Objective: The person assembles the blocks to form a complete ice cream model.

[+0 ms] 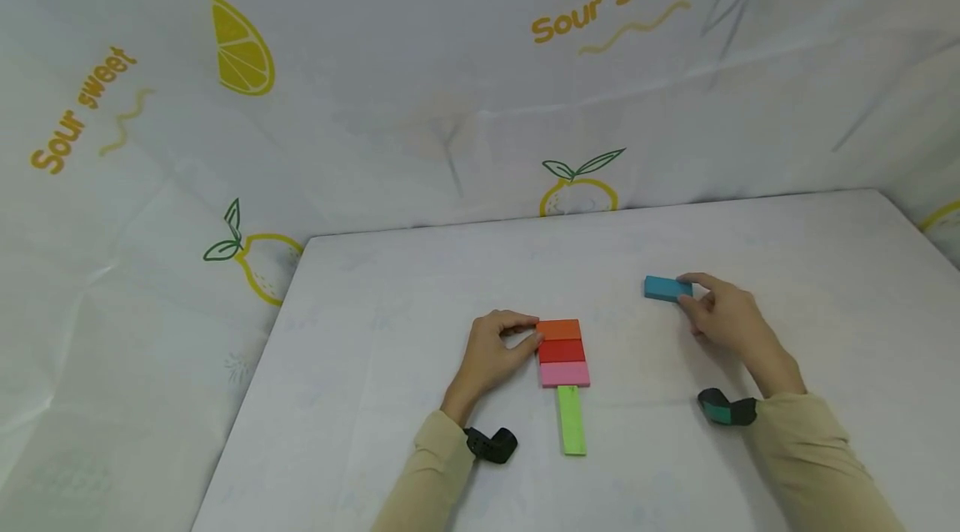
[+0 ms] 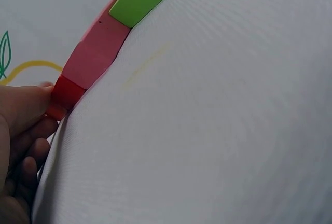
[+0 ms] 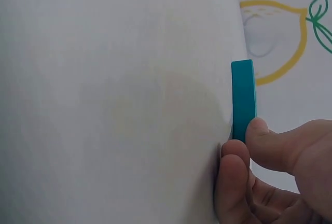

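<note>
My left hand (image 1: 495, 348) is at the left end of an orange wooden block (image 1: 558, 329), its thumb and forefinger pinching that end. Directly below lie a red block (image 1: 561, 351) and a pink block (image 1: 565, 373), stacked edge to edge on the table. A light green block (image 1: 572, 422) extends lengthwise down from the pink one. Off to the right, my right hand (image 1: 723, 315) grips the right end of a blue block (image 1: 663, 288) between thumb and fingers. The right wrist view shows this blue block (image 3: 244, 99) close over the white surface.
A white cloth covers the table (image 1: 337, 399), whose far edge meets a hanging sheet (image 1: 375, 98) printed with lemons and lettering. Black wrist devices (image 1: 492, 445) are worn at both cuffs.
</note>
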The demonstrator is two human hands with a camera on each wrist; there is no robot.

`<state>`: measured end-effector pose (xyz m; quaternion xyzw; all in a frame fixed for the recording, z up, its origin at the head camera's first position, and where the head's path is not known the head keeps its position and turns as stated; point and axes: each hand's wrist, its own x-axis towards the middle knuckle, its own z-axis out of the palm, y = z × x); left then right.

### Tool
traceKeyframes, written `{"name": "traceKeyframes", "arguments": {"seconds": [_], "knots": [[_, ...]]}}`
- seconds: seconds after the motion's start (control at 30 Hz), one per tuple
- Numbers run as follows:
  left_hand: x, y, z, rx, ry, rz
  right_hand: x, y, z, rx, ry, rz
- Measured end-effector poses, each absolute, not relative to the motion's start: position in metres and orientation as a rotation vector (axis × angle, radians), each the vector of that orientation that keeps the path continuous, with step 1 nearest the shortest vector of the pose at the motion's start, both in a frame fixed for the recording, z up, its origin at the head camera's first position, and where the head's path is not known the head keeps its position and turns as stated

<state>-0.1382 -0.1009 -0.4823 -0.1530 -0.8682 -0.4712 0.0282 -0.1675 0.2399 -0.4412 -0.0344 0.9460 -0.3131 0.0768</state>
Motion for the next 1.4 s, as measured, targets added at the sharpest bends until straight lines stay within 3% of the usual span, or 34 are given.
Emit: {"name": "traceKeyframes", "arguments": {"seconds": [1.4], "knots": [[-0.139,-0.103,-0.485,-0.503,-2.656,-1.441,-0.162,0.187,-0.439,-0.126,2.758,-0.969]]}}
